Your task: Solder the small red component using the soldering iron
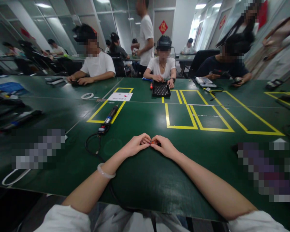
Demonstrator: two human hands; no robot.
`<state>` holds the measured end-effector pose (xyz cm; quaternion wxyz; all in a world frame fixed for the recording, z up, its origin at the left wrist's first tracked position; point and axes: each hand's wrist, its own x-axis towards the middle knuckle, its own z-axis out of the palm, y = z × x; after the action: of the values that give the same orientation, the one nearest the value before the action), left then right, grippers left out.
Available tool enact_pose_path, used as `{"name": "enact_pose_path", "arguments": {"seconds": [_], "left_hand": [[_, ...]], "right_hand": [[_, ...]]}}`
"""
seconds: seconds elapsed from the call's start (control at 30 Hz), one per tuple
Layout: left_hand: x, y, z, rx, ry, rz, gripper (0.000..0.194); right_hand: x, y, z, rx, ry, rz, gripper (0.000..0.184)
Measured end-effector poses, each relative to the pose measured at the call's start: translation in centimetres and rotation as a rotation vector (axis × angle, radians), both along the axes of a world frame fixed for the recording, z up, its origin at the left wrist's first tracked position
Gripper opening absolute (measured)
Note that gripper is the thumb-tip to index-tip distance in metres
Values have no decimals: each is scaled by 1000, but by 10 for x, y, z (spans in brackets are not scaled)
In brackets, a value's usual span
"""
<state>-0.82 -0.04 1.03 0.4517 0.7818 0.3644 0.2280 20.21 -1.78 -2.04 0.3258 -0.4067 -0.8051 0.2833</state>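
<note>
My left hand point(138, 144) and my right hand point(164, 145) meet just above the green table in front of me, fingertips almost touching. Between their pinched fingers is a small red-orange piece point(151, 142), mostly hidden by the fingers, so its kind does not show. Both hands are closed on it. A pale bangle point(106, 171) circles my left wrist. Beyond my left hand lies a pen-shaped electric screwdriver point(110, 116) with a dark body, its black cable point(87, 145) looping back towards me.
Yellow tape rectangles point(182, 127) mark the green table point(140, 180). Across from me a person point(162, 66) handles a black tray point(160, 94) of small parts. A paper sheet point(120, 96) and a white tape roll point(87, 96) lie farther left. Blurred-out items lie at both sides.
</note>
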Motion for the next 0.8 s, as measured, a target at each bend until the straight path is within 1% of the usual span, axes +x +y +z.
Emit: {"name": "enact_pose_path", "arguments": {"seconds": [0.1,0.2,0.27,0.37,0.47,0.53,0.6,0.63,0.73,0.8], "left_hand": [[1,-1,1,-17,-23,-5,24],[1,-3,3,-31,-19,-8,23],[2,-4,5,-4,5,-10,23],[3,-6,6,96,50,-8,24],[4,-7,7,183,107,9,19],[4,-7,7,198,114,17,18],[4,-7,7,189,104,20,19],[5,-8,8,182,102,19,19],[5,-8,10,172,115,12,21],[1,-4,13,208,150,36,24]], "right_hand": [[0,0,1,-24,42,22,14],[0,0,1,-57,98,35,10],[1,1,2,-82,131,16,11],[1,2,2,-120,149,-16,14],[2,3,1,-150,166,-10,15],[2,3,-1,-169,218,14,15],[1,3,-2,-181,261,47,19],[1,3,-3,-182,265,58,20],[1,4,-2,-167,232,52,13],[1,4,-2,-158,216,32,12]]}}
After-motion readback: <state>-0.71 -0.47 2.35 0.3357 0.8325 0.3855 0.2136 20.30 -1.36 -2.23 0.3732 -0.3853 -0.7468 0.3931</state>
